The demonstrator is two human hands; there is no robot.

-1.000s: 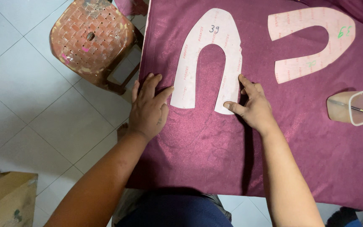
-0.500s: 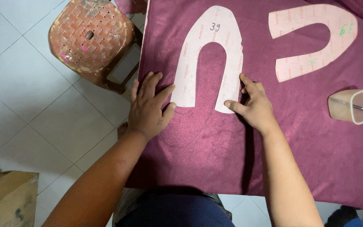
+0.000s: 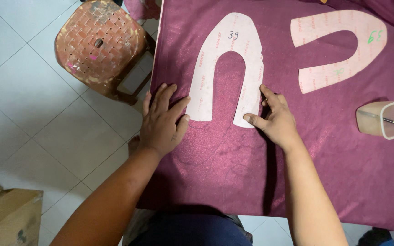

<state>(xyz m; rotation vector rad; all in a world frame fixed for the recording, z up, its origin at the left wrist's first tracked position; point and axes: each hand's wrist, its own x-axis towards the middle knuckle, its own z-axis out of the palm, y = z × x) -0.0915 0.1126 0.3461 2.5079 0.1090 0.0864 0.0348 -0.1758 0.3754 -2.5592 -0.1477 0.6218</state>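
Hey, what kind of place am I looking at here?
Probably a small shoemaking or sewing workshop. Two U-shaped paper patterns lie on maroon fabric, with the left hand and right hand pressing on the nearer one. A worn plastic stool stands on the tiled floor.

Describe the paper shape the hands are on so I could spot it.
On the maroon cloth lie two pale horseshoe-shaped patterns. The pattern meant is the nearer, between the left hand and right hand. It opens toward the person; the other pattern opens sideways.
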